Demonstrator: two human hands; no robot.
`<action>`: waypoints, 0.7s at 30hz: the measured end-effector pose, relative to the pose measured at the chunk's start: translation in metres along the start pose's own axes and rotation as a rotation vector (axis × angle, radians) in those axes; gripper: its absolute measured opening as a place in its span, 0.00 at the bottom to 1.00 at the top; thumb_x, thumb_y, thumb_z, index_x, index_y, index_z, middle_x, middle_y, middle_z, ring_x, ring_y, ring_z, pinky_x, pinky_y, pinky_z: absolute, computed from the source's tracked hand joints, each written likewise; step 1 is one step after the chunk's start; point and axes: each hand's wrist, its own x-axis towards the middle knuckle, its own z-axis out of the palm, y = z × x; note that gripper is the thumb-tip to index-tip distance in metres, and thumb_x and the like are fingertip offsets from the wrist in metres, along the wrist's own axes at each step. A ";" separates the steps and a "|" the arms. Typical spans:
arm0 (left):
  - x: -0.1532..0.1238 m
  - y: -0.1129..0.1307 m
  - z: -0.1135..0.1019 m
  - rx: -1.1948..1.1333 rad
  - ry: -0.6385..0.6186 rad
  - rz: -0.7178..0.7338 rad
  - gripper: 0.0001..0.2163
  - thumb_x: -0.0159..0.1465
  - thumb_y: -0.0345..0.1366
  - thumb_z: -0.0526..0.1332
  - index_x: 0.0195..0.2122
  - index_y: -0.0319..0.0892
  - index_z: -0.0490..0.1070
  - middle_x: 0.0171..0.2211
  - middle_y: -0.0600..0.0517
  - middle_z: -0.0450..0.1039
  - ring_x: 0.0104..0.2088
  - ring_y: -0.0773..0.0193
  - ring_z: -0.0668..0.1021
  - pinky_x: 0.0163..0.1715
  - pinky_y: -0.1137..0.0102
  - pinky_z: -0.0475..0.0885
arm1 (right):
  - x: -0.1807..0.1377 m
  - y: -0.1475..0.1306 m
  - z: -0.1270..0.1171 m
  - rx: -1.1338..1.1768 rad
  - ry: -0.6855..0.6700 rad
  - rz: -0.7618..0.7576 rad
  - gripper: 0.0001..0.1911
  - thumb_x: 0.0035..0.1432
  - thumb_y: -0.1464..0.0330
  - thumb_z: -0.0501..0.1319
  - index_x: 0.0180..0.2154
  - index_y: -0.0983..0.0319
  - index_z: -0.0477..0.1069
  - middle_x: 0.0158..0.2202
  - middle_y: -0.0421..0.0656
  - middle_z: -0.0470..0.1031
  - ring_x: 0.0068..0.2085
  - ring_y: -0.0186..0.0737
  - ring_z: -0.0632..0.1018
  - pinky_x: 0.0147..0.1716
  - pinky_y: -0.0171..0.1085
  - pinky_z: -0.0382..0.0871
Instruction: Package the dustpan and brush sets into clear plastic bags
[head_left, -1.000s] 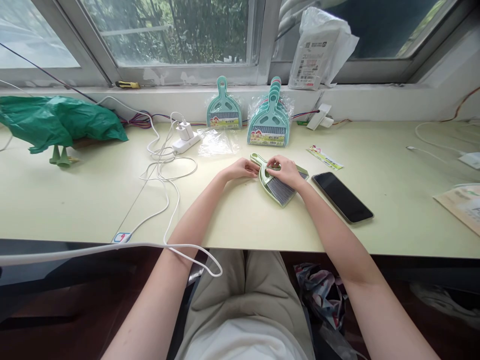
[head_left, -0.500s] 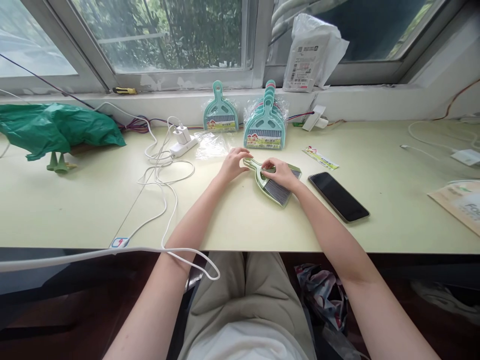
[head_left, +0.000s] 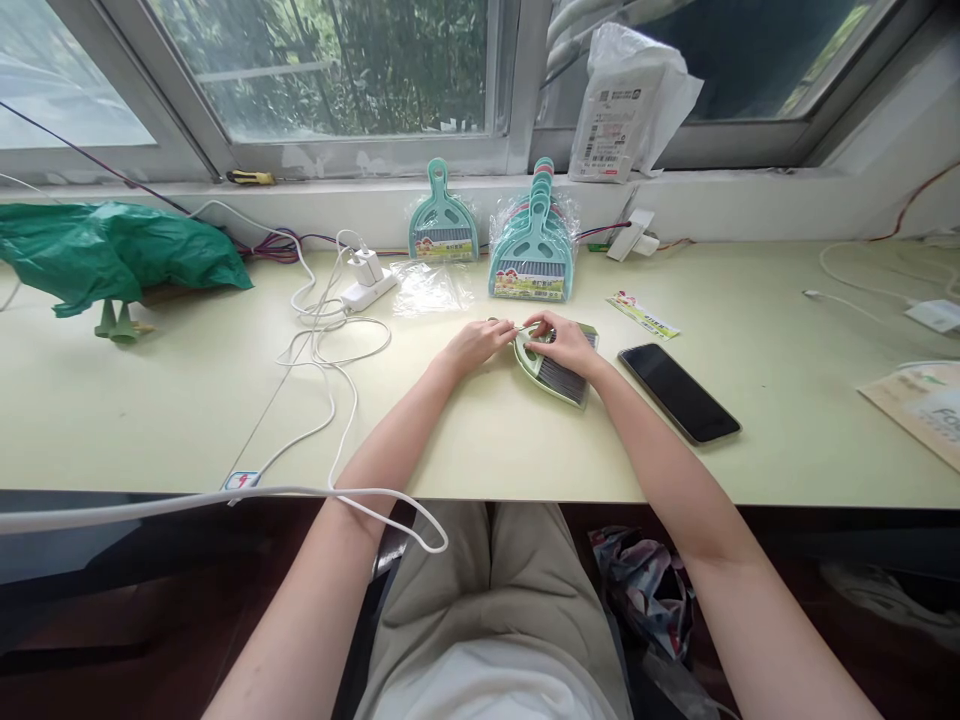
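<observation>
A small pale green dustpan with a grey-bristled brush (head_left: 559, 375) lies on the cream table (head_left: 480, 440) in front of me. My left hand (head_left: 475, 345) pinches the tip of its handle, fingers closed. My right hand (head_left: 564, 342) lies over the handle where it meets the pan, fingers curled onto it. Behind them a wrapped stack of teal dustpan sets (head_left: 534, 250) and a single wrapped teal set (head_left: 442, 220) lean against the wall. An empty clear plastic sleeve (head_left: 429, 288) lies between these and my left hand.
A black phone (head_left: 679, 392) lies just right of my right hand, a printed paper label (head_left: 643, 315) behind it. White charger and cables (head_left: 330, 320) sprawl to the left, a green plastic bag (head_left: 112, 250) at far left. A white parcel (head_left: 626, 105) stands on the sill.
My left hand has shifted from beside the handle onto its tip, and the dustpan has turned slightly and moved a little away from me under my right hand.
</observation>
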 end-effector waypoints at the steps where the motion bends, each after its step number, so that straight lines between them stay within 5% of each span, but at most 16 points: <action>1: 0.000 0.001 -0.001 0.015 -0.012 -0.003 0.15 0.67 0.24 0.51 0.51 0.39 0.70 0.51 0.44 0.73 0.45 0.63 0.78 0.40 0.70 0.70 | 0.001 0.002 0.000 0.006 -0.004 0.007 0.17 0.49 0.66 0.65 0.43 0.57 0.72 0.33 0.38 0.76 0.39 0.42 0.78 0.45 0.41 0.67; 21: 0.002 0.003 0.001 -0.027 -0.043 -0.021 0.16 0.66 0.23 0.51 0.51 0.37 0.71 0.50 0.42 0.74 0.43 0.61 0.79 0.38 0.69 0.70 | 0.001 0.005 0.008 -0.028 -0.033 -0.037 0.13 0.51 0.68 0.65 0.41 0.59 0.75 0.38 0.41 0.79 0.42 0.43 0.79 0.47 0.42 0.68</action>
